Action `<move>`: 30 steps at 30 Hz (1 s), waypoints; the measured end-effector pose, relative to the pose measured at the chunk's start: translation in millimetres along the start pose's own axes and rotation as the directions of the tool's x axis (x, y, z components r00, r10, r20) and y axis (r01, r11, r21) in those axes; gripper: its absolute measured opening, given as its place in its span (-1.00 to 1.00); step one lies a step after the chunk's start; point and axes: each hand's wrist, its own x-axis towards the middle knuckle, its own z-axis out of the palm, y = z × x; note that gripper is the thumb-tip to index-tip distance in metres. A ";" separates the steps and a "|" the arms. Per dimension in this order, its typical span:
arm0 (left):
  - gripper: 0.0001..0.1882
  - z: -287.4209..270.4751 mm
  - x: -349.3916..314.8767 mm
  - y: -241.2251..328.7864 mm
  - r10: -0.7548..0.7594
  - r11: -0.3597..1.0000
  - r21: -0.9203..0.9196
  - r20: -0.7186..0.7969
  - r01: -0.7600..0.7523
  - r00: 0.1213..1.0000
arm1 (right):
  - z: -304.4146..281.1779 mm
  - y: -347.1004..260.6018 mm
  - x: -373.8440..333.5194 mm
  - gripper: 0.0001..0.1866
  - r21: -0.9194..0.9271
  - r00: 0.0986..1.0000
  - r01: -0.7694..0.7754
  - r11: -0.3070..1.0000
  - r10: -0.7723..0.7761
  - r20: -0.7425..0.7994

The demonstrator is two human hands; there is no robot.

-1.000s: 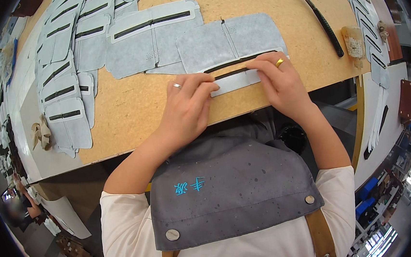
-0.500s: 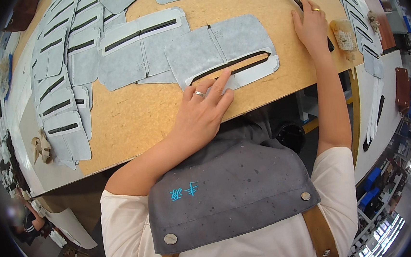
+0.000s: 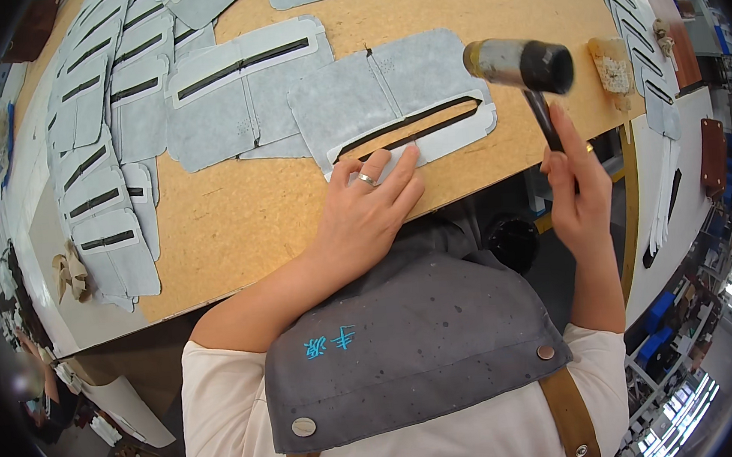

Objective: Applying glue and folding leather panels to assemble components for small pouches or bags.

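Note:
My right hand (image 3: 578, 190) grips the black handle of a mallet (image 3: 503, 61), its thick head raised over the right end of the table near a grey panel. The grey panel (image 3: 346, 88) has a long slot edged with black strips, bordered by a white strip. My left hand (image 3: 373, 211), wearing a ring, rests with fingers spread on the panel's near edge, just below the slot. To its left lies another grey panel (image 3: 212, 125) with a closed black strip on a white patch, partly over a further piece.
Overlapping grey panels (image 3: 91, 177) cover the table's left side. More slotted pieces (image 3: 645, 60) line the right edge, beside a worn yellowish block (image 3: 611, 67). Crumpled brown paper (image 3: 69, 273) lies at the left edge. The wooden tabletop (image 3: 220, 231) ends just before my body.
My right hand has closed around the mallet and lifted it off the table, bringing it nearer. The left fingers have drawn back slightly from the slot to the panel's near edge.

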 end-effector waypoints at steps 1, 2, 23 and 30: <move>-0.71 -0.7 1.5 0.1 0.001 1.000 -0.012 -0.041 -0.002 0.999 | 6.3 -3.1 -6.0 -0.41 -0.005 0.999 0.040 0.999 -0.040 0.011; -0.71 -1.5 1.1 0.9 0.012 1.000 -0.017 -0.038 -0.012 0.999 | 14.8 -2.0 -14.8 -0.36 -0.010 0.997 0.081 0.997 -0.080 0.022; -0.76 1.7 0.0 0.0 -0.115 0.986 -0.133 -0.143 0.096 0.983 | 26.8 -13.2 -5.7 -0.39 0.048 0.992 0.122 0.991 -0.121 -0.031; -0.69 -0.3 1.1 -1.2 -0.108 0.992 -0.084 -0.122 0.099 0.987 | 8.2 27.6 6.4 -0.54 -0.244 0.982 -0.165 0.956 0.182 0.048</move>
